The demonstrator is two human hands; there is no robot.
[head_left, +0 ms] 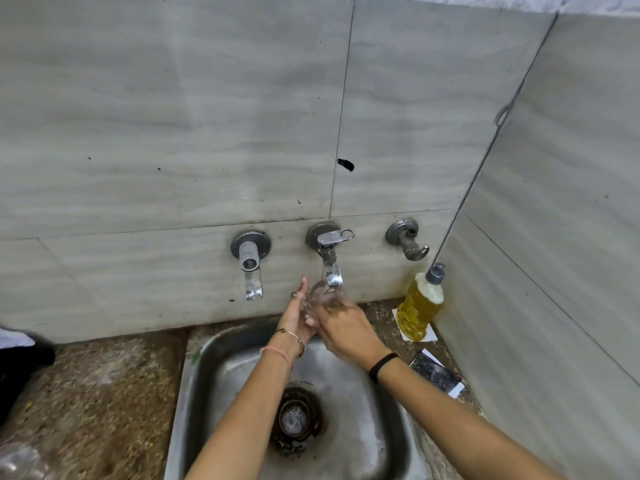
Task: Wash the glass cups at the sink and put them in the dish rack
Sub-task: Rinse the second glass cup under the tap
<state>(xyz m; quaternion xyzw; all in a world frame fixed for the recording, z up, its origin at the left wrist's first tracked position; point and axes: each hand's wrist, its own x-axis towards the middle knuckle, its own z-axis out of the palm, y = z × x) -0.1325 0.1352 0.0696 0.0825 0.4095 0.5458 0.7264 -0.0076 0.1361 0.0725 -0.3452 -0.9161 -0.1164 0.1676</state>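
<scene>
A clear glass cup (321,296) is held under the spout of the middle tap (331,268), above the back of the steel sink (349,441). My left hand (298,315) cups it from the left, fingers pointing up along its side. My right hand (341,329) grips it from the right, fingers wrapped over the front. The cup is blurred and partly hidden by both hands. No dish rack is in view.
A second tap (250,263) sits to the left, a wall valve (408,239) to the right. A bottle of yellow dish liquid (419,308) stands on the counter at the right, a dark packet (437,374) nearer me. The speckled stone counter (93,403) lies left.
</scene>
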